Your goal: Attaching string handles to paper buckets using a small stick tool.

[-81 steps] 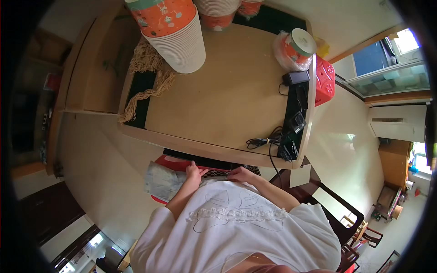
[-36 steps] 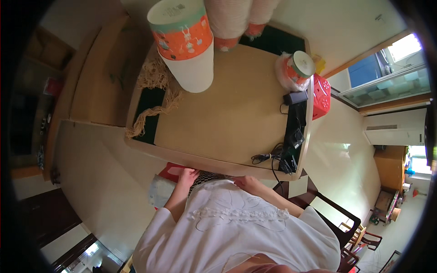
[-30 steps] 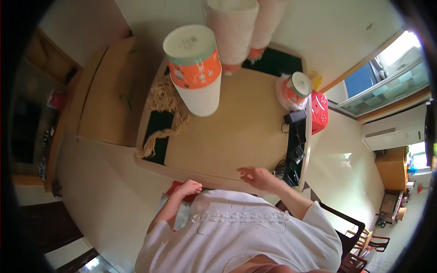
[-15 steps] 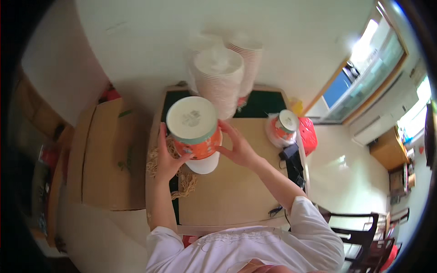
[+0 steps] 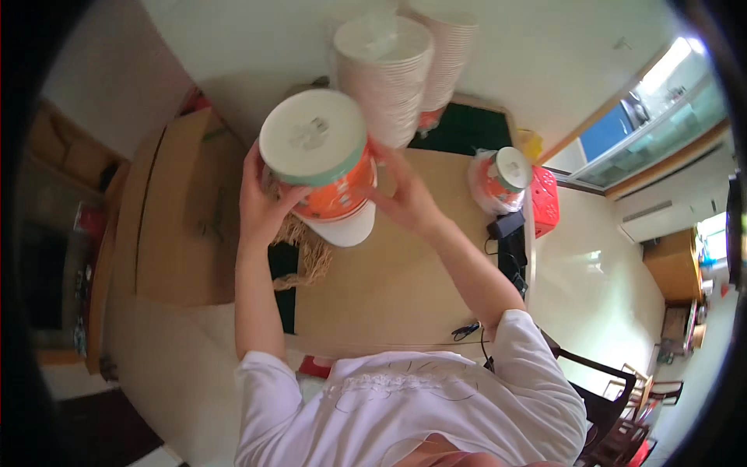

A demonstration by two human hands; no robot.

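Note:
A round orange paper bucket [image 5: 336,192] with a green band and a flat white top face is held above the left part of the table. My left hand [image 5: 263,204] is closed around its left side, thumb at the front. My right hand [image 5: 405,191] grips its right side; some of those fingers are hidden behind it. Below the bucket a white rounded piece [image 5: 346,230] shows; I cannot tell whether it is joined to it. Tan stringy cord [image 5: 310,261] with loose ends lies under and beside my left hand.
Tall nested stacks of white tubs [image 5: 385,86] in clear plastic stand at the table's back. A similar orange container [image 5: 502,179] in plastic, a black adapter [image 5: 506,225] and a red basket [image 5: 545,201] are at the right. A large cardboard box [image 5: 183,218] stands left of the table [image 5: 412,288].
The whole view has shifted, so the table and stacks appear higher. Both hands still hold the bucket, which now appears farther up and slightly left.

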